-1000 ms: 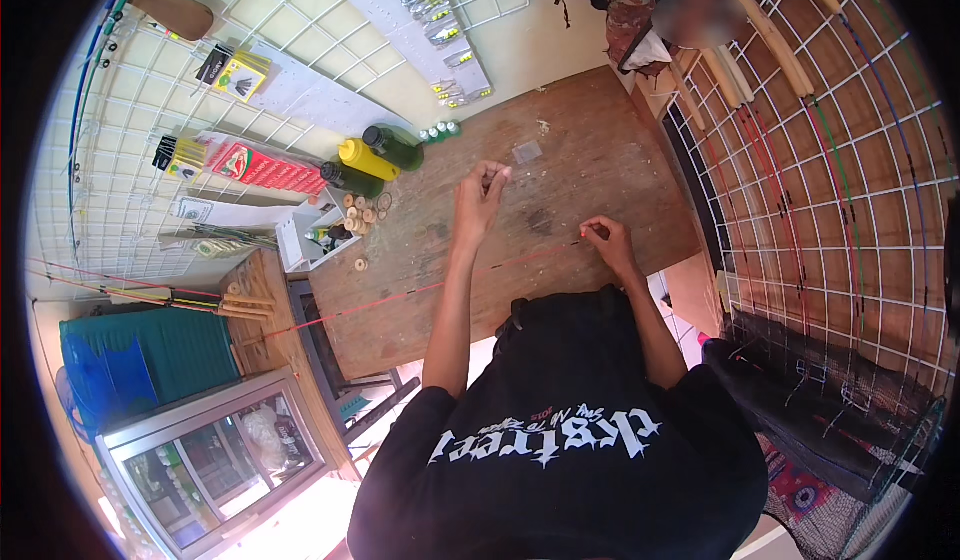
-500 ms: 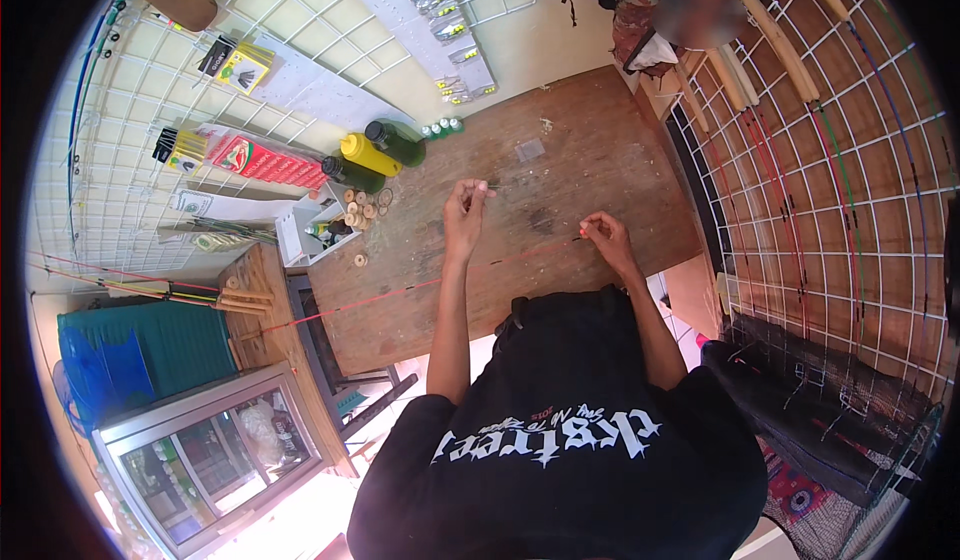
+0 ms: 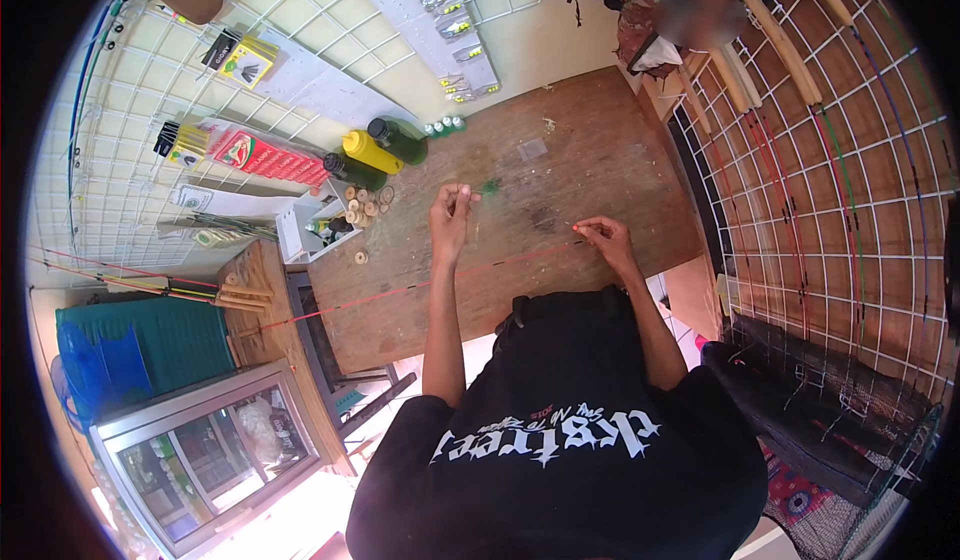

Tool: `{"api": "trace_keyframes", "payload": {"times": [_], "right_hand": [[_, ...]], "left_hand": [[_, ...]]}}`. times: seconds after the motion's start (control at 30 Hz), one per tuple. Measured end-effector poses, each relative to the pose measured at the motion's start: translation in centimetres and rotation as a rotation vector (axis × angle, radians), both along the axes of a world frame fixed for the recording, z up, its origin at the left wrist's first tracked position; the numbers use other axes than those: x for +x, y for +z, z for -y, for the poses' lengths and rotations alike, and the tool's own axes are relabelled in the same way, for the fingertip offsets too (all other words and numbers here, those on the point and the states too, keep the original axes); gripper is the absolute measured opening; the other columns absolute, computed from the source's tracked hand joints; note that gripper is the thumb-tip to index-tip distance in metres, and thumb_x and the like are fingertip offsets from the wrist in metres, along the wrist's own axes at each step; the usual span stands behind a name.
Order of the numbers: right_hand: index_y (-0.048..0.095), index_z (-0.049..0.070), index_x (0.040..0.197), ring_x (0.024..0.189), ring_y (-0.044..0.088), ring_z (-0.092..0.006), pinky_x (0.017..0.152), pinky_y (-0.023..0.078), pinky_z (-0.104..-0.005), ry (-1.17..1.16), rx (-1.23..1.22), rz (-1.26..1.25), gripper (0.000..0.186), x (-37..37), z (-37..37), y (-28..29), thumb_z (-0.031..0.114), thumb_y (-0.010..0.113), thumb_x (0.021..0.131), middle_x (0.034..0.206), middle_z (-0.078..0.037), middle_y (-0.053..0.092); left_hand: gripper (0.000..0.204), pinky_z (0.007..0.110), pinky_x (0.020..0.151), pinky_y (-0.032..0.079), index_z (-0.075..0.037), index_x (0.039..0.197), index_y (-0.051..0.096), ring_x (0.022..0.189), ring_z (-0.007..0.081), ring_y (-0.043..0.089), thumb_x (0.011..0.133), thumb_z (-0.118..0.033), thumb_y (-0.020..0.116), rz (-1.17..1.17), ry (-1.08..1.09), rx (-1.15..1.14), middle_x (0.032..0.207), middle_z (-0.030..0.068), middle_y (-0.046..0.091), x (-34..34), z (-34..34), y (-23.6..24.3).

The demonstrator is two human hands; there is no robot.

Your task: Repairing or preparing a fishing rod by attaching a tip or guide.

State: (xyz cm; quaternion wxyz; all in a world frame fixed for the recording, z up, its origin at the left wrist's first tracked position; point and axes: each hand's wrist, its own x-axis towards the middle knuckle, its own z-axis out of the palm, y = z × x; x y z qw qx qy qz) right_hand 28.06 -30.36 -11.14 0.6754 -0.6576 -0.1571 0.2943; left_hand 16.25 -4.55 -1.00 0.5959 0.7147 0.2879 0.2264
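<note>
The table (image 3: 620, 160) spread ahead of me, its near edge just beyond my shirt (image 3: 560, 390); its right edge stood well apart from my right hand (image 3: 608, 238), leaving room to move. Spools (image 3: 365, 208) and a tray (image 3: 292, 235) crowded the left end.

The red rod (image 3: 350, 304) ran across the near part, long axis left to right and slanting away from me, handle end past the left edge. Its thin end came near my right hand; I couldn't tell if they touched.

My left forearm crossed above the rod, my left hand (image 3: 452, 215) pointing away from me, fingertips pinching a green tuft (image 3: 491, 187). My right hand angled leftward, thumb and finger closed on a red bit (image 3: 576, 227).
</note>
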Motion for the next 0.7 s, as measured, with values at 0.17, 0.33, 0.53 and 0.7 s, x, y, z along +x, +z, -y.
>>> {"api": "trace_keyframes", "payload": {"times": [0.17,0.33,0.53,0.7], "right_hand": [[0.069,0.004,0.093,0.064,0.052,-0.0029,0.057,0.041,-0.019,0.006,-0.042,0.017,0.013,0.0,0.2,-0.2,0.012,0.068,0.083,0.074,0.002,0.064],[0.069,0.005,0.09,0.065,0.052,-0.0041,0.058,0.042,-0.0201,-0.004,-0.137,0.126,0.013,0.1,0.2,-1.3,0.015,0.069,0.082,0.07,0.003,0.061],[0.066,0.003,0.085,0.065,0.052,-0.0045,0.06,0.043,-0.0216,-0.026,-0.154,0.095,0.014,-0.2,-0.1,0.1,0.017,0.068,0.083,0.071,0.002,0.06],[0.066,0.002,0.087,0.068,0.056,-0.0074,0.063,0.045,-0.0243,-0.064,-0.224,0.191,0.016,-0.1,0.1,-0.4,0.018,0.066,0.083,0.072,-0.001,0.063]], "left_hand": [[0.02,0.022,0.062,0.039,-0.003,0.096,0.056,0.066,0.0066,0.047,0.094,-0.024,0.054,-0.005,-0.001,-0.027,0.081,0.0034,0.063,-1.0,-0.6,0.3],[0.02,0.022,0.062,0.039,-0.004,0.096,0.056,0.065,0.0064,0.046,0.094,-0.023,0.054,0.001,0.02,-0.03,0.081,0.0032,0.063,-1.0,-0.6,1.1],[0.019,0.022,0.062,0.039,-0.004,0.095,0.055,0.065,0.0065,0.046,0.095,-0.022,0.053,0.016,0.019,-0.05,0.082,0.0037,0.063,-1.1,-0.3,1.7],[0.018,0.022,0.062,0.039,-0.004,0.095,0.055,0.066,0.0064,0.046,0.094,-0.022,0.054,0.029,-0.009,-0.059,0.083,0.0042,0.063,-0.4,0.2,2.6]]}}
